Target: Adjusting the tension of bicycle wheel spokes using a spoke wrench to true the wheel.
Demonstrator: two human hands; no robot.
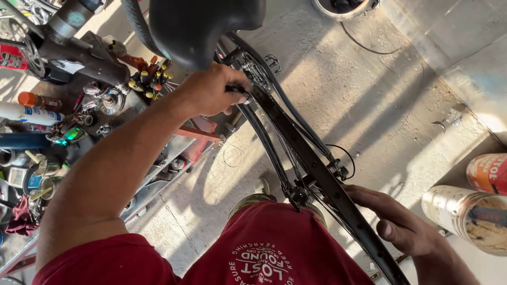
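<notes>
Hands work on a bicycle wheel (317, 174), whose black rim runs slantwise from beside the person's red shirt (264, 253) up toward the saddle (203, 26). Nearest, the right hand (393, 219) lies open on the wheel's lower rim, fingers spread along it. Farther up the wheel, the left hand (211, 92) is closed around the rim just under the saddle. Left of the wheel, a desk (158, 163) carries screwdrivers (150, 76) and spray cans (29, 113); right of it lie two tins (467, 216).

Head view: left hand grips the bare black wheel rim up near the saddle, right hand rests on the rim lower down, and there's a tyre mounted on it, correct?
Not quite. The head view shows no tyre: the black wheel rim is bare. The left hand does grip it near the saddle, and the right hand rests lower down.
</notes>
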